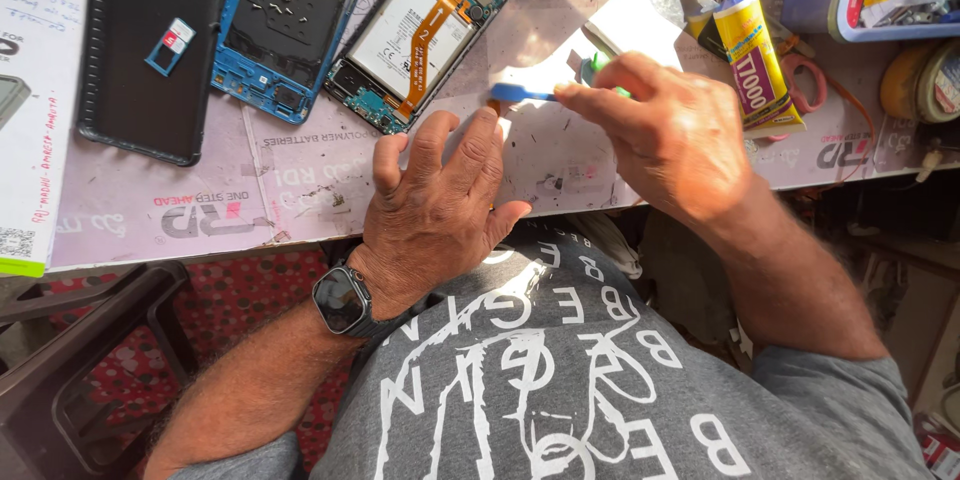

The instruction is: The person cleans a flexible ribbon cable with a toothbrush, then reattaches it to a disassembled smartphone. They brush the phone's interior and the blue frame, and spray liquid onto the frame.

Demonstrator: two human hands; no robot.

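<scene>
Pinching a slim blue plastic-handled tool between thumb and forefinger, the right hand is holding it so its long axis is running nearly level, tip pointing toward the person's left. The left hand is lying flat with fingers spread on the pale pink printed surface, pressing on something I cannot make out. The tool's tip is hovering just above the left fingertips, so the right hand is the nearer one, the tip's target lying just left and below.

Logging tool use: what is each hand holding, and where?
Right hand pinches a blue-handled tool at its rear end. Left hand lies flat on the table; whether it holds anything cannot be told.
</scene>
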